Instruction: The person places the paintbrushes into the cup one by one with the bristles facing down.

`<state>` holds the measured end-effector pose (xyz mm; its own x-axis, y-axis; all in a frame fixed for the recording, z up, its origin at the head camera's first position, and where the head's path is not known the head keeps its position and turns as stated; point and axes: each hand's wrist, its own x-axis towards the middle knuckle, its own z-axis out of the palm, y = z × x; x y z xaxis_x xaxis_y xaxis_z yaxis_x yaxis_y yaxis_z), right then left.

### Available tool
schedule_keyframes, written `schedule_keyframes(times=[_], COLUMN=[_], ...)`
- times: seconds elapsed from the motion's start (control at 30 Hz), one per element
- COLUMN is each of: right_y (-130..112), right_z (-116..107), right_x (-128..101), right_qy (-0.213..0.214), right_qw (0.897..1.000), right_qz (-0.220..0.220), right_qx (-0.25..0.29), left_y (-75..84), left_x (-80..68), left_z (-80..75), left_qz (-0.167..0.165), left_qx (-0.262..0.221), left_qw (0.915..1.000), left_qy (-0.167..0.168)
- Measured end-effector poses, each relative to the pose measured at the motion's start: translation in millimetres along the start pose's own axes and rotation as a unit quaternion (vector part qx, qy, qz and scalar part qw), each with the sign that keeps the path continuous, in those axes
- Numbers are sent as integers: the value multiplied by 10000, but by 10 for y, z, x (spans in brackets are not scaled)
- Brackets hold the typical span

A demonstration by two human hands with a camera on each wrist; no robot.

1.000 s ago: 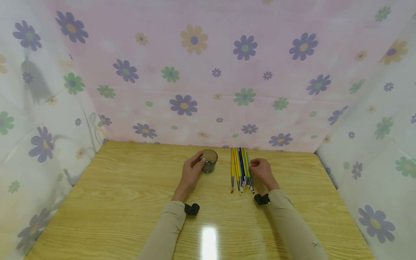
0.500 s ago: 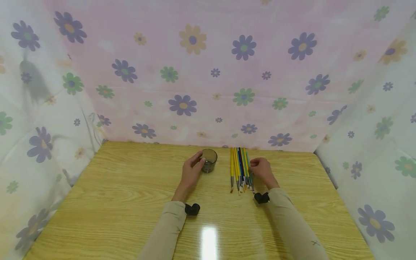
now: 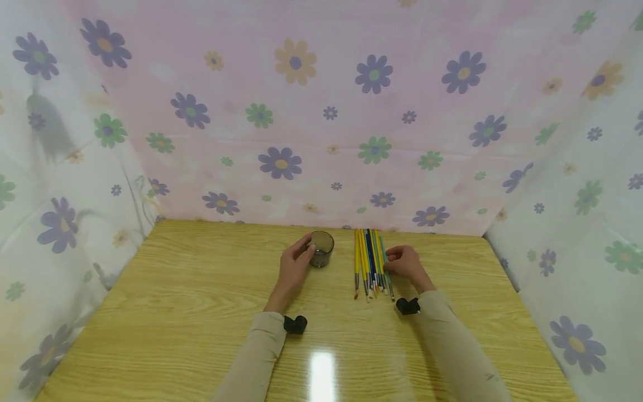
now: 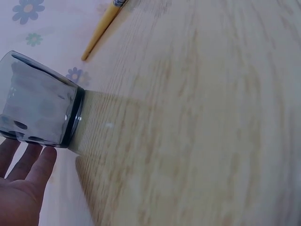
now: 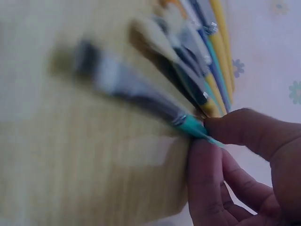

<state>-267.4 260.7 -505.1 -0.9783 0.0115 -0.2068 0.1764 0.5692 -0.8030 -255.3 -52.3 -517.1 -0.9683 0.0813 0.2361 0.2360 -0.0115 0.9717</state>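
Since the frame a second earlier, the right hand [image 3: 406, 264] has slid a little toward 9 o'clock, so its fingertips now meet the teal paintbrush [image 3: 384, 261] at the right edge of the row of paintbrushes [image 3: 370, 261]; the left hand [image 3: 295, 264] and the dark glass cup [image 3: 321, 248] look unchanged. Seen from the head camera, the brushes lie side by side on the wooden bench [image 3: 201, 312], long axes running from 12 o'clock to 6 o'clock, handle ends toward the flowered cloth backdrop [image 3: 301, 111] and bristle tips toward the person. That axis matters most: the teal brush lies at 9 o'clock from the right hand, crosswise to the fingers that reach it. In the right wrist view the thumb and forefinger of the right hand [image 5: 244, 165] pinch the teal paintbrush [image 5: 195, 127] just behind its metal ferrule, while the rest of the row fans away, blurred. The right hand is plainly the nearer one to the brushes. The left hand curls around the cup's left side, thumb near the rim; the left wrist view shows the fingers [image 4: 35, 157] against the dark glass cup [image 4: 40, 106], which stands upright on the bench at 9 o'clock from the brushes, near but apart from them. Both arms wear tan sleeves [image 3: 452, 340].
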Motion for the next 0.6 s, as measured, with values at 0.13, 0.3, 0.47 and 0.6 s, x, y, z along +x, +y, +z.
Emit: schedule_keyframes(times=[0.13, 0.3, 0.47, 0.6], right_y=[-2, -71, -64, -1], right_z=[45, 65, 59, 19], right_x=[2, -3, 10, -2], right_qy=[128, 206, 170, 67], right_qw=[9996, 9987, 9990, 9999], right_qz=[10, -18, 57, 87], right_qx=[-245, -474, -418, 11], left_y=[-115, -128, -134, -153], left_x=[20, 14, 21, 31], left_z=[5, 2, 7, 13], left_qz=[11, 13, 57, 37], left_qx=[-49, 29, 26, 60], left_qw=[10000, 9999, 9998, 9999], left_qy=[81, 149, 182, 150])
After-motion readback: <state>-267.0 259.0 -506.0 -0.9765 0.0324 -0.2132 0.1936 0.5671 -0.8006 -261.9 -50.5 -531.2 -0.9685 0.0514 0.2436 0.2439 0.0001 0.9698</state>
